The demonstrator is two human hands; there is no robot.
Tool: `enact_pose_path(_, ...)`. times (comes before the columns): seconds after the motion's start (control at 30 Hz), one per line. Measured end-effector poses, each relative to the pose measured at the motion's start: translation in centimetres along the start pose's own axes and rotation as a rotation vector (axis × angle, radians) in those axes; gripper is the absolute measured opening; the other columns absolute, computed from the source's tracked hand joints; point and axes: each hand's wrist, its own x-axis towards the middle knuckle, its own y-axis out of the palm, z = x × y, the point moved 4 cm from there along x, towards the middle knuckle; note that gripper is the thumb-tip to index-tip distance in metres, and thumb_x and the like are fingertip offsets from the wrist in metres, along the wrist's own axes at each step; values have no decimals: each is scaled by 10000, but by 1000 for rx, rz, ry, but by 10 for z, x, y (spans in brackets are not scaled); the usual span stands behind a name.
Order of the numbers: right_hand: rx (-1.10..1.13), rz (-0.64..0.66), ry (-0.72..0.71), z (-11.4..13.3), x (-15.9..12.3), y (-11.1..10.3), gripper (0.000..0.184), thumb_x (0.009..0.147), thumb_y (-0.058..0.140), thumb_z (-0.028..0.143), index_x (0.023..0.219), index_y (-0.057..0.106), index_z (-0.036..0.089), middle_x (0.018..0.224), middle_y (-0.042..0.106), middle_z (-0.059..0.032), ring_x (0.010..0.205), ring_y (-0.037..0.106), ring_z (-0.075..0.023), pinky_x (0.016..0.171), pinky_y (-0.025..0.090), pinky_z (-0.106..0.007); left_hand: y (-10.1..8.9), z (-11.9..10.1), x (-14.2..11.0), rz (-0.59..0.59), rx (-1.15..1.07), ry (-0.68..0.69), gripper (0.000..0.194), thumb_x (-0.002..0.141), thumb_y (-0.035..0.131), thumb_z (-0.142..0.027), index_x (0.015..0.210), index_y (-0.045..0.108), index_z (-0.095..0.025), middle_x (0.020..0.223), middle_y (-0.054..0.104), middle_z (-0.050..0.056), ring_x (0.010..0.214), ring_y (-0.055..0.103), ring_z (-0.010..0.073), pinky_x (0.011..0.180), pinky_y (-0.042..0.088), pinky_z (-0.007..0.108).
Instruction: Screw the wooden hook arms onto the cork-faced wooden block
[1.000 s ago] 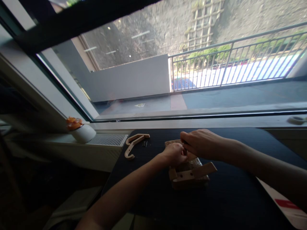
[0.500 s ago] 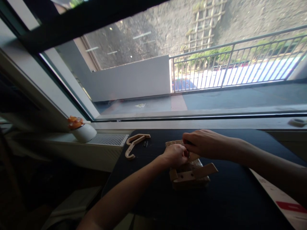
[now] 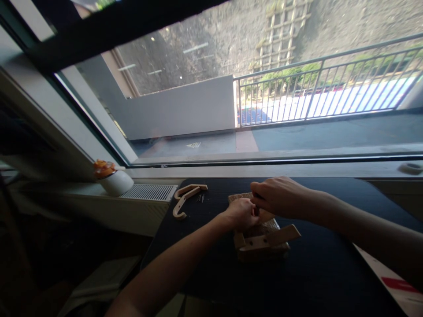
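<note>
A wooden board (image 3: 262, 235) with hook-shaped wooden pieces fixed to it lies on the black table (image 3: 313, 273). One hook piece (image 3: 268, 241) sticks out at its near end. My left hand (image 3: 240, 213) rests closed on the board's middle. Directly beside it my right hand (image 3: 280, 197) is closed over a small dark tool, hidden in the fingers, held against the board. Two loose wooden hooks (image 3: 185, 199) lie at the table's far left corner, with a few small screws (image 3: 200, 198) next to them.
A white pot (image 3: 114, 180) with something orange in it stands on the window sill beside a vent grille (image 3: 148, 192). A large window runs along the far side. A white sheet with a red mark (image 3: 393, 281) lies at the table's right edge.
Both hands stay on the board; the right hand has shifted only slightly.
</note>
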Motion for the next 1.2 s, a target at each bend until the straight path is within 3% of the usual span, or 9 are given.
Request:
enact_pose_path(0.13,-87,-23,39,-3,-1,-4,327,898,428,398,758,614,168,625,636,-62,564,594,-193,472,267,-273,2,2,1,-4,-6,7,175,762,556,-339,729,628,-182,728,638,3,658,572,140,565,405,222)
enact_pose_path(0.27,-2,-2,-11,-6,-8,-11,228,851,476,375,851,634,211,662,655,-23,560,576,-167,477,266,-265,1,0,1,-28,4,22,154,754,563,-314,747,635,-178,712,643,3,646,576,139,560,404,221)
enact_pose_path(0.37,54,10,-55,-6,-9,-15,179,849,471,293,815,630,217,729,673,-16,603,579,-154,500,284,-256,0,-1,1,-18,-2,7,140,749,570,-292,752,651,-177,709,656,9,668,591,145,575,409,216)
enact_pose_path(0.6,-26,10,37,-5,1,-5,246,903,442,322,862,617,154,711,669,-65,614,608,-181,491,278,-264,0,-3,0,-30,16,9,197,751,552,-319,667,653,-172,662,653,18,634,587,149,539,381,223)
enact_pose_path(0.77,-50,-14,23,-5,-3,-8,277,892,434,370,840,631,182,678,665,-52,596,605,-193,479,253,-274,0,-2,-1,-33,9,6,167,735,558,-312,687,649,-181,662,644,5,610,567,133,520,354,219)
enact_pose_path(0.9,46,38,-50,-3,-7,-13,213,872,459,291,802,640,202,709,671,-29,605,592,-158,499,291,-259,-1,-2,0,-43,-2,27,185,736,556,-341,708,646,-181,673,642,5,604,560,129,507,342,218)
enact_pose_path(1.0,-28,49,-24,-6,-4,-9,251,896,441,234,737,625,169,686,666,-49,593,596,-158,494,286,-254,1,-1,1,-54,7,43,167,726,553,-320,711,646,-182,701,647,11,609,560,134,502,339,224)
enact_pose_path(1.2,-162,-13,-14,-8,3,1,178,884,467,184,800,620,151,684,664,-64,590,624,-186,460,248,-254,4,2,1,-62,-14,34,183,721,559,-342,713,650,-184,712,648,11,623,572,143,516,366,229)
